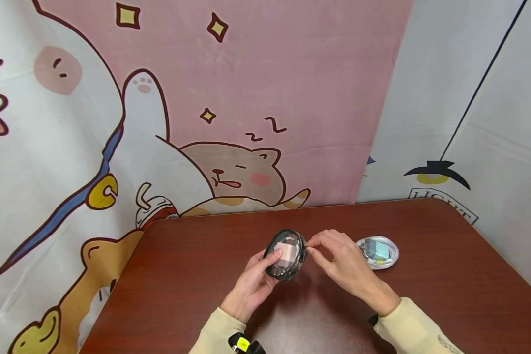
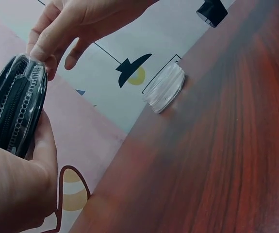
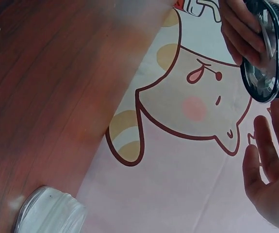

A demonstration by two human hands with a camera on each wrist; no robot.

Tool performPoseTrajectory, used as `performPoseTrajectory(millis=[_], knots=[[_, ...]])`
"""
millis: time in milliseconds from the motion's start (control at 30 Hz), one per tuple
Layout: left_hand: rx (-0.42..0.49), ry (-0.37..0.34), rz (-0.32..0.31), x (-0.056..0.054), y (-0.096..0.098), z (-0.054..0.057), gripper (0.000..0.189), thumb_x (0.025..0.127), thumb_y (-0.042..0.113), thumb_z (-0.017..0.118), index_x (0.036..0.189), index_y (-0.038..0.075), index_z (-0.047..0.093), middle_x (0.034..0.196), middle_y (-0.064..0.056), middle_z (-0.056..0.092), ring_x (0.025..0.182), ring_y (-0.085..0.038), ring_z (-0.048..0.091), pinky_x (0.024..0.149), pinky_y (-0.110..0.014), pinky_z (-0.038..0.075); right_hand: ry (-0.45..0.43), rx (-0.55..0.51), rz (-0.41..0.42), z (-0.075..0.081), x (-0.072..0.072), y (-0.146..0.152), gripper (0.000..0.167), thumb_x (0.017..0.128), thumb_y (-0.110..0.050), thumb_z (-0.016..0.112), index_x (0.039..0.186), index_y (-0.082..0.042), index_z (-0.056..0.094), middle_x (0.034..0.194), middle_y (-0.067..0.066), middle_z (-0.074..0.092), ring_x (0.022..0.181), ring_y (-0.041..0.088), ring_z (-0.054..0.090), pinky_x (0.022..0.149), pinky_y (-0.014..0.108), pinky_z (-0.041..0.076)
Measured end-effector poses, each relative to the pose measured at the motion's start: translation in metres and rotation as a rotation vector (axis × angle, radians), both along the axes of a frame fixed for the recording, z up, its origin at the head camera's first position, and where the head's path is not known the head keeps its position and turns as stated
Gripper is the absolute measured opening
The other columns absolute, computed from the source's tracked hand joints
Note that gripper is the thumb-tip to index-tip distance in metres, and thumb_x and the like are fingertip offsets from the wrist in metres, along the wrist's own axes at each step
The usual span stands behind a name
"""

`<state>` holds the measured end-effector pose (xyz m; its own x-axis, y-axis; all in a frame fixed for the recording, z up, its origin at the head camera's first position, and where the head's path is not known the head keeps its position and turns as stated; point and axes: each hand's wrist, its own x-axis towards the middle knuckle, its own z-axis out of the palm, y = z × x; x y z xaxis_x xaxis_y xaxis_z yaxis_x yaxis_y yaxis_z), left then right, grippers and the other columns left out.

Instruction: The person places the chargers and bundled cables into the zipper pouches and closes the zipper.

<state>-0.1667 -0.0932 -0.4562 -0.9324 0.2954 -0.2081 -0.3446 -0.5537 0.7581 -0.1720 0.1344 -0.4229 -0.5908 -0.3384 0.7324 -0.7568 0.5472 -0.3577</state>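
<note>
A small oval clear pouch with a black zipper band is held up over the table by my left hand, thumb across its face. Inside the pouch shows a pale pink block. My right hand pinches at the pouch's right edge with thumb and forefinger. In the left wrist view the zipper runs along the pouch's side, with the right fingertips at its upper end; a zipper pull is hidden by them. To the right, behind the right hand, lies a similar white-edged pouch with a light blue-green block inside.
The dark red-brown wooden table has rounded far corners. Behind it hangs a pink and white cartoon cloth, close to the table's back edge. A black wrist strap with a yellow-green device sits on the left sleeve.
</note>
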Motion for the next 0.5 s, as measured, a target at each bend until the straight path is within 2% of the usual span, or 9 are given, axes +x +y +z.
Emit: performPoseTrajectory(millis=[233,500], knots=[[0.01,-0.017,0.032,0.0005,0.0006,0.0007,0.03,0.099,0.007,0.064,0.128,-0.001,0.06,0.112,-0.008,0.072,0.101,-0.018,0.068,0.087,-0.03,0.057,-0.001,0.03,-0.002,-0.0026,0.0019,-0.003,0.021,0.082,-0.007,0.084,0.096,-0.019,0.074,0.095,-0.011,0.071,0.093,0.012,0.065,0.074,0.037,0.051],[0.011,-0.017,0.049,0.0003,0.0016,-0.0015,0.029,0.099,0.006,0.064,0.127,-0.001,0.061,0.11,-0.008,0.072,0.101,-0.018,0.069,0.086,-0.03,0.057,0.016,0.053,0.01,-0.0058,0.0025,-0.0054,0.019,0.084,-0.009,0.083,0.097,-0.019,0.074,0.095,-0.011,0.071,0.093,0.012,0.066,0.076,0.037,0.052]])
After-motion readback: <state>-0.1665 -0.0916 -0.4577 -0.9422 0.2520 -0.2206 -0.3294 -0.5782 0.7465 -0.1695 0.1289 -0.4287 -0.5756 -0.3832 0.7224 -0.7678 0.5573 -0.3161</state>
